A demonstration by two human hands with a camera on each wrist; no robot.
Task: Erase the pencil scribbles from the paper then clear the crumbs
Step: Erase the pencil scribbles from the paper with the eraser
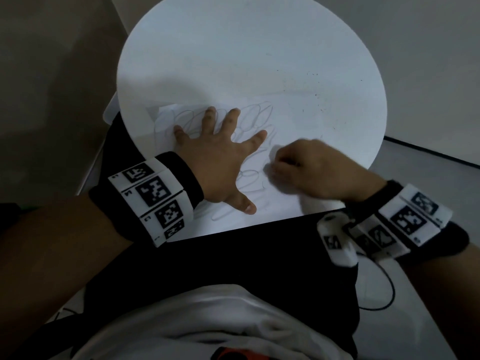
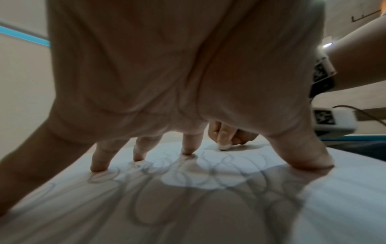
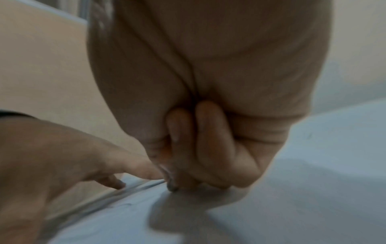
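Note:
A white sheet of paper [image 1: 281, 203] lies on the round white table [image 1: 233, 48], covered with looping grey pencil scribbles [image 1: 257, 113] [image 2: 188, 178]. My left hand [image 1: 220, 157] lies spread on the sheet, its fingertips [image 2: 100, 166] pressing it down. Just right of the left index finger, my right hand [image 1: 306, 167] pinches a small white eraser [image 2: 224, 146], whose smudged tip [image 3: 172, 188] touches the paper. The curled fingers hide most of the eraser. Dark crumbs [image 1: 315, 96] are scattered over the sheet's far right part.
The table's front edge sits against my lap in dark shorts [image 1: 259, 255]. A beige wall [image 1: 52, 74] stands to the left and grey floor [image 1: 428, 178] shows to the right. A thin black cable [image 1: 387, 294] hangs below my right wrist.

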